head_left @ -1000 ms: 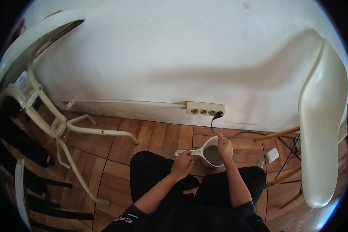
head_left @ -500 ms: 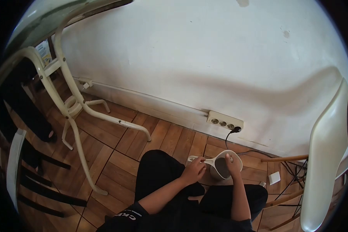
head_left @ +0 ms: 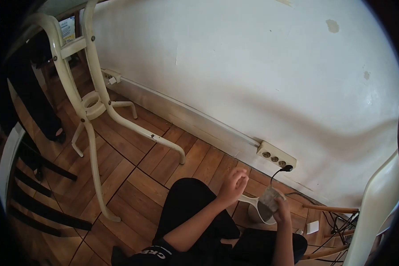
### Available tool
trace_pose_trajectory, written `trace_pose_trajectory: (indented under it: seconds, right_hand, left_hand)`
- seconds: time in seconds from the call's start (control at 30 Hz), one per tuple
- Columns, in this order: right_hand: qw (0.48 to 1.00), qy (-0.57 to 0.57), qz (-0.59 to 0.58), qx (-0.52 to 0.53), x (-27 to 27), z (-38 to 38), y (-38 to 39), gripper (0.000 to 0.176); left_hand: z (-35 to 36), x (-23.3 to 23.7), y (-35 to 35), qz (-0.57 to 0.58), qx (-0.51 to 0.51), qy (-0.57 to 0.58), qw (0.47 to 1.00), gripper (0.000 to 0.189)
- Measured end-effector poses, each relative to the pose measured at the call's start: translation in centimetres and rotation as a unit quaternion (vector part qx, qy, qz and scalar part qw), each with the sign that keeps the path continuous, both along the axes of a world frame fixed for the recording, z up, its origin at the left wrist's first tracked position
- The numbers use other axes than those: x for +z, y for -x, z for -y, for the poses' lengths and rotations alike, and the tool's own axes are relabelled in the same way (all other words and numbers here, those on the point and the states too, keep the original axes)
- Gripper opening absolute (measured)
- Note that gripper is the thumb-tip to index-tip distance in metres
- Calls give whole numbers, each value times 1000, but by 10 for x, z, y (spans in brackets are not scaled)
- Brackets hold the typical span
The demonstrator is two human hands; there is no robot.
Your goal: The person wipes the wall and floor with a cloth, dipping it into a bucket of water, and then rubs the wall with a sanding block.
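Note:
Between my hands, low in front of my crossed legs, is a deep white-handled bowl (head_left: 253, 214) with a white rim and grey inside. My right hand (head_left: 283, 210) is closed at its right side, on a pale grey squarish patch (head_left: 270, 198) along the opening; whether this is a separate piece or the bowl's lit wall I cannot tell. My left hand (head_left: 233, 185) is raised at the handle, its fingers curled together and pointing up. The hand covers the handle's far end.
A cream power strip (head_left: 277, 156) with a black plug is fixed low on the wall. Cream metal table legs (head_left: 106, 104) stand at left, near a dark slatted chair (head_left: 48, 195) and a person's legs (head_left: 40, 99). At right are a white chair (head_left: 377, 199), tangled cables and a white adapter (head_left: 312, 227).
My left hand has risen, its fingers now pointing up rather than lying along the handle. A pale grey patch now shows by my right hand. The view has shifted.

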State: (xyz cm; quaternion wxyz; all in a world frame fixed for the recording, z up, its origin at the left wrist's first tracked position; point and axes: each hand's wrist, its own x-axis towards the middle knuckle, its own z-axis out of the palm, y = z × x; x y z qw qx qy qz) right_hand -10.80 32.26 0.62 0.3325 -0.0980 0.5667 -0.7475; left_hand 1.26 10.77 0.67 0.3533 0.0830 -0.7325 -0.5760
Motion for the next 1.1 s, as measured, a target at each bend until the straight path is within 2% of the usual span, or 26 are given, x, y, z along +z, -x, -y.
trace_pose_trajectory:
  seconds: [0.03,0.07,0.1,0.13,0.17,0.2,0.23,0.27,0.3,0.37,0.4,0.43,0.47,0.53,0.57,0.63,0.67,0.73,0.93,1.0,1.1]
  right_hand:
    - [1000,-2,1,1,11,11,0,31]
    - [998,-27,-65,-4,29,26,1,32]
    - [990,-53,-132,-10,48,42,2,33]
    - [976,-81,-199,-19,70,62,2,33]
    - [951,-158,-264,-22,104,87,-3,30]
    - [899,-180,-398,11,119,105,8,29]
    - [830,-153,-537,-5,135,128,12,32]
    - [737,-132,-662,-23,153,152,22,36]
    - [677,-116,-725,-45,177,176,19,42]
    - [517,-118,-842,-101,211,223,25,48]
    - [436,-112,-887,-106,226,244,28,49]
    - [383,-99,-912,-110,233,266,35,48]
    - [379,-100,-913,-110,239,287,45,48]
    - [172,-194,-960,-105,242,320,63,52]
    - [169,-198,-960,-106,236,329,66,52]
    - [147,-294,-940,-93,227,345,69,69]
    - [142,-296,-940,-94,225,349,70,69]
    - [156,-283,-940,-108,223,356,70,83]
    - [113,-265,-945,-152,238,438,46,80]
    - [100,-263,-947,-156,239,443,50,79]
    - [76,-280,-945,-154,236,416,56,79]
  left_hand:
    - [10,4,8,-42,42,-12,998,12]
    - [22,9,15,-84,83,-24,993,13]
    - [35,16,19,-84,84,-27,993,13]
    - [50,25,22,-99,90,-75,988,14]
    - [63,34,25,-116,95,-123,981,14]
    - [77,43,29,-120,92,-126,980,14]
    - [92,52,31,-137,107,-152,973,16]
    - [103,57,30,-155,122,-177,964,17]
    - [112,58,27,-160,121,-178,963,17]
    - [128,55,21,-168,46,-296,939,19]
    - [134,46,19,-172,46,-297,938,19]
    - [138,34,17,-166,48,-289,942,20]
    - [142,24,15,-158,50,-282,945,20]
    - [153,15,15,-146,52,-295,943,21]
    - [159,14,15,-148,45,-298,942,21]
    - [170,12,16,-152,33,-301,941,21]
    - [173,9,16,-136,34,-305,942,21]
    - [174,6,19,-124,34,-315,941,21]
    - [172,9,32,-125,7,-314,941,20]
    - [173,6,31,-86,3,-302,949,20]
    - [178,5,27,-102,12,-327,939,20]
